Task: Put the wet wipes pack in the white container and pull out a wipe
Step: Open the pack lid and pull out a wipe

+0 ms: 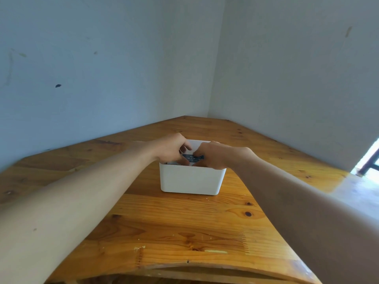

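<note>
A white container (191, 180) stands on the wooden corner table (184, 226). The wet wipes pack (193, 158), dark blue with white lettering on top, sits inside the container with only its top showing between my hands. My left hand (170, 149) reaches over the container's left rim, fingers curled down onto the pack. Over the right rim, my right hand (213, 156) pinches the pack's top edge between thumb and fingers. Most of the pack is hidden by the container wall and my fingers.
Pale blue walls meet in a corner right behind the table. The table's curved front edge (184, 267) lies near me. A bright doorway (369, 160) opens at the far right.
</note>
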A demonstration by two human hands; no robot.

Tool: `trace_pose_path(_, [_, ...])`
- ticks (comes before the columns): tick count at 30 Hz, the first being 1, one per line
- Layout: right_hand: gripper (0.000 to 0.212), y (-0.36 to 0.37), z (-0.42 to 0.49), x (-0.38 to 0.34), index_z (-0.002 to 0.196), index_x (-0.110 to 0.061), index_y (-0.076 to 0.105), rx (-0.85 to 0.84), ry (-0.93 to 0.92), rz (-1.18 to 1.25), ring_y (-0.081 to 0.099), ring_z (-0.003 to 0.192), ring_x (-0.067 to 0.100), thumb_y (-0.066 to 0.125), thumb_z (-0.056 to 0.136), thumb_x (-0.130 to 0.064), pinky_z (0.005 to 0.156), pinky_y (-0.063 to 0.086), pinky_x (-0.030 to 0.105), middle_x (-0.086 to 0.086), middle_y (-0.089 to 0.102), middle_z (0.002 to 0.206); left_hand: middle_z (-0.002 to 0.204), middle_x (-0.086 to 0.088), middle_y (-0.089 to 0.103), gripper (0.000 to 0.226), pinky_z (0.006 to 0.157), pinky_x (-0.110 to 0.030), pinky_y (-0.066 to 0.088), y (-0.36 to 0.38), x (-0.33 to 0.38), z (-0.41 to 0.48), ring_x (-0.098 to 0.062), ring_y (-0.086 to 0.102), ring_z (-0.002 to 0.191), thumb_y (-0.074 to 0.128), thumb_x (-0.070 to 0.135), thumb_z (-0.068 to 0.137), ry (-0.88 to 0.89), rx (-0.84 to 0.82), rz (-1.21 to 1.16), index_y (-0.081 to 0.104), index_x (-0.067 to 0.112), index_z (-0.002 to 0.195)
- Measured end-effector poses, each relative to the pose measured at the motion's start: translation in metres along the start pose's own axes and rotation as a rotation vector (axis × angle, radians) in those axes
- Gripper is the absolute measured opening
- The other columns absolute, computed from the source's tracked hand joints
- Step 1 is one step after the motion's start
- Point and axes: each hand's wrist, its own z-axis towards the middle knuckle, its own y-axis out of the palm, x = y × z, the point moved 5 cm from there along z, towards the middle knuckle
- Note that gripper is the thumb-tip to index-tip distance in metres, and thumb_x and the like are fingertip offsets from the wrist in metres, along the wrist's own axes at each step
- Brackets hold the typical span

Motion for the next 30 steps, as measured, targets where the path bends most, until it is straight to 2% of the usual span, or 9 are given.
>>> trace_pose_path(3, [0.031, -0.001, -0.003, -0.001, 0.1, -0.014, 0.063, -0.009, -0.004, 0.035, 0.048, 0.062, 0.015, 0.047, 0.096, -0.041, 0.054, 0.036, 0.024, 0.001, 0.059, 0.079, 0.12, -0.005, 0.064, 0.043, 0.096, -0.032, 0.049, -0.008, 0.0, -0.003, -0.017, 0.061, 0.111, 0.065, 0.01, 0.09, 0.006, 0.113, -0.108, 0.058, 0.01, 0.133])
trace_pose_path(7, [0.025, -0.003, -0.003, -0.003, 0.086, -0.02, 0.052, -0.005, -0.002, 0.021, 0.045, 0.062, 0.015, 0.038, 0.1, -0.034, 0.06, 0.037, 0.027, -0.002, 0.052, 0.073, 0.11, -0.001, 0.062, 0.036, 0.089, -0.025, 0.046, -0.01, 0.001, -0.004, -0.013, 0.06, 0.104, 0.052, 0.002, 0.096, -0.016, 0.159, -0.164, 0.057, 0.007, 0.131])
trace_pose_path(13, [0.024, -0.012, -0.007, 0.0, 0.08, -0.018, 0.049, 0.082, 0.041, 0.069, 0.036, 0.058, 0.017, 0.036, 0.101, -0.016, 0.054, 0.033, 0.027, -0.001, 0.044, 0.07, 0.114, -0.011, 0.065, 0.033, 0.089, -0.038, 0.057, -0.012, -0.003, -0.002, -0.021, 0.064, 0.103, 0.045, -0.002, 0.097, -0.073, 0.204, -0.202, 0.061, 0.008, 0.125])
trace_pose_path(18, [0.021, -0.022, -0.006, 0.004, 0.088, -0.014, 0.046, 0.317, 0.147, 0.142, 0.049, 0.063, 0.021, 0.037, 0.101, -0.028, 0.053, 0.037, 0.029, 0.005, 0.052, 0.079, 0.108, -0.012, 0.06, 0.031, 0.083, -0.044, 0.057, -0.012, -0.006, -0.002, -0.024, 0.064, 0.092, 0.041, 0.007, 0.098, -0.156, 0.307, -0.255, 0.041, 0.011, 0.129])
trace_pose_path(21, [0.017, -0.027, -0.006, 0.008, 0.101, -0.007, 0.046, 0.45, 0.25, 0.114, 0.05, 0.077, 0.031, 0.043, 0.099, -0.024, 0.062, 0.038, 0.038, 0.012, 0.052, 0.092, 0.086, -0.008, 0.052, 0.039, 0.059, -0.03, 0.045, -0.012, -0.001, -0.003, -0.019, 0.053, 0.073, 0.043, 0.007, 0.097, -0.165, 0.363, -0.202, 0.028, 0.002, 0.132])
trace_pose_path(24, [0.025, -0.028, -0.006, 0.009, 0.112, -0.004, 0.042, 0.541, 0.317, 0.13, 0.053, 0.096, 0.036, 0.056, 0.092, -0.013, 0.065, 0.036, 0.04, 0.017, 0.048, 0.111, 0.094, -0.011, 0.058, 0.014, 0.062, -0.029, 0.039, -0.012, 0.001, -0.002, -0.024, 0.053, 0.083, 0.053, 0.001, 0.089, -0.173, 0.374, -0.113, 0.051, 0.007, 0.101])
trace_pose_path(26, [0.031, -0.028, -0.005, 0.01, 0.112, -0.004, 0.041, 0.587, 0.356, 0.14, 0.054, 0.096, 0.036, 0.061, 0.089, -0.007, 0.064, 0.037, 0.038, 0.018, 0.045, 0.112, 0.101, -0.012, 0.063, 0.013, 0.066, -0.03, 0.042, -0.009, 0.003, 0.0, -0.023, 0.055, 0.085, 0.059, -0.003, 0.083, -0.161, 0.322, -0.061, 0.059, 0.009, 0.087])
trace_pose_path(28, [0.026, -0.028, -0.005, 0.011, 0.105, -0.005, 0.042, 0.619, 0.383, 0.162, 0.052, 0.085, 0.034, 0.059, 0.087, -0.003, 0.062, 0.036, 0.038, 0.014, 0.046, 0.102, 0.095, -0.011, 0.065, 0.011, 0.056, -0.023, 0.041, -0.005, 0.005, 0.002, -0.015, 0.055, 0.071, 0.063, -0.004, 0.083, -0.136, 0.248, -0.063, 0.066, 0.006, 0.086])
trace_pose_path(30, [0.009, -0.029, -0.005, 0.013, 0.088, -0.008, 0.044, 0.61, 0.409, 0.181, 0.049, 0.074, 0.032, 0.052, 0.088, -0.004, 0.058, 0.034, 0.035, 0.008, 0.048, 0.084, 0.087, -0.005, 0.065, 0.01, 0.048, -0.018, 0.036, -0.003, 0.007, 0.004, -0.006, 0.051, 0.061, 0.065, 0.0, 0.085, -0.102, 0.196, -0.065, 0.071, 0.006, 0.09])
